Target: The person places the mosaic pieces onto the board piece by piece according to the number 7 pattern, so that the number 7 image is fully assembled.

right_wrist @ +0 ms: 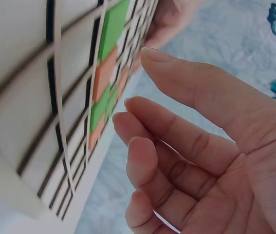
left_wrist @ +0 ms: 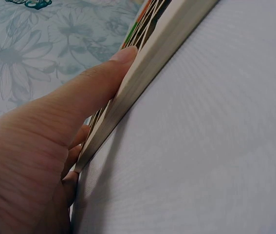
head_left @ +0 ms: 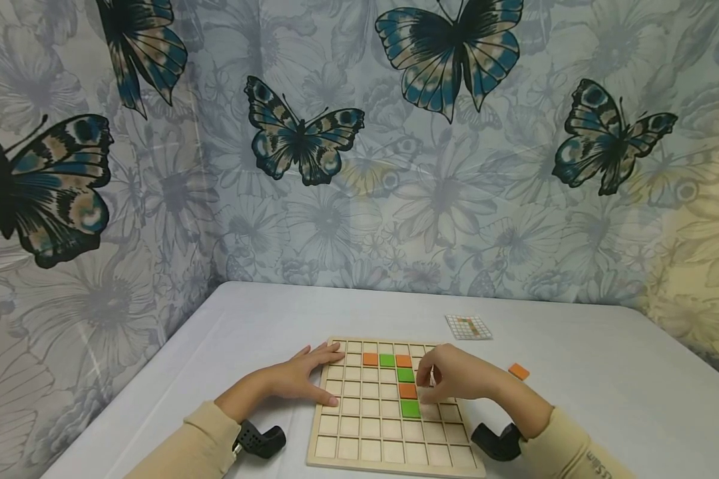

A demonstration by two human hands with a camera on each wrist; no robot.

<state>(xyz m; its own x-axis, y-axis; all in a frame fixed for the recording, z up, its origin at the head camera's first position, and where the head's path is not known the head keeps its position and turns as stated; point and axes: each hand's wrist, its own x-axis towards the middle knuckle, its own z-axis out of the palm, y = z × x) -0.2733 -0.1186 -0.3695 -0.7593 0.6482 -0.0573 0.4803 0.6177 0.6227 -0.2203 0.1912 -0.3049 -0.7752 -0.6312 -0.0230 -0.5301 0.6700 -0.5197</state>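
Observation:
A wooden grid board (head_left: 359,426) lies on the table, its square cells framed by thin raised strips. Orange and green tiles fill a short row near its far side and a column running toward me from the row's right end; the nearest is a green tile (head_left: 410,408). My left hand (head_left: 287,382) rests on the board's left edge, fingers spread, with the thumb (left_wrist: 103,80) lying over the rim. Over the right part of the board, beside the tile column, hovers my right hand (head_left: 464,376). Its fingers (right_wrist: 176,131) bend loosely apart from the thumb, with nothing between them.
A loose orange tile (head_left: 518,371) lies on the white tablecloth (head_left: 263,319), just beyond my right forearm. Behind the board sits a small card (head_left: 469,327) printed with a grid and a coloured pattern. Butterfly-printed cloth (head_left: 335,233) hangs behind the table and along its left side.

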